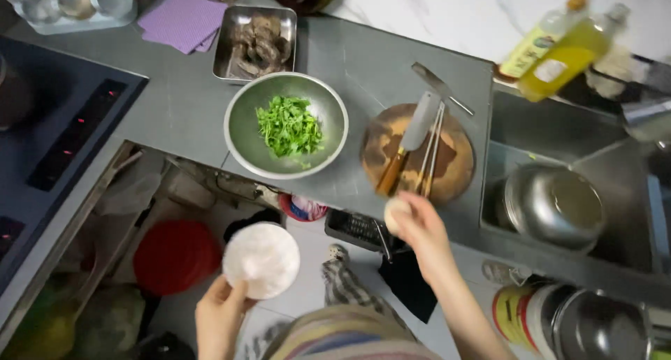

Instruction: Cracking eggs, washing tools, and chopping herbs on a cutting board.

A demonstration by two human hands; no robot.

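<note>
Left hand point(218, 311), lower centre-left: fingers pinch rim of white bowl point(261, 259), held low over floor. Right hand point(418, 228), centre-right: arm raised, fingers curled around small pale egg point(395, 213) near edge of round wooden board point(454, 166).

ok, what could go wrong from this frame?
1. The left hand holds the white bowl by its near rim only, out over the floor past the counter; it could tip or slip.
2. The right hand holds a small pale round thing just beside the cutting board, where a cleaver and chopsticks lie; a bump could knock them off.
</note>
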